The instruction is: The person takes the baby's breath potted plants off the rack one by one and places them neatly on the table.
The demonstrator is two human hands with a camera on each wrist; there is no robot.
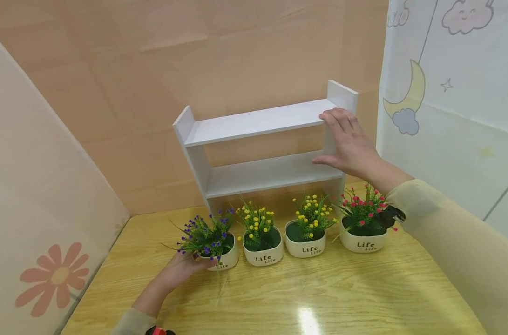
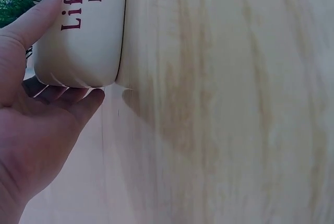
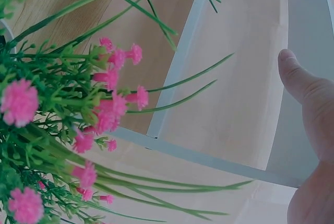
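At the left end of a row, my left hand (image 1: 184, 269) grips a cream pot of purple flowers (image 1: 223, 260). In the left wrist view, its thumb lies across the pot's front (image 2: 83, 51) near the "Life" lettering and the fingers are at its side. The pot stands on the wooden table. My right hand (image 1: 350, 139) is up at the right end of a white two-tier shelf (image 1: 258, 123). Its fingertips are at the front edge of the upper board, and the thumb stretches apart over the lower board, straight in the right wrist view.
Two pots of yellow flowers (image 1: 263, 256) (image 1: 306, 246) stand in the middle of the row, in front of the shelf. A pot of pink flowers (image 1: 364, 242) is at the right end, under my right forearm. Printed cloth walls (image 1: 446, 116) enclose the table (image 1: 279, 298).
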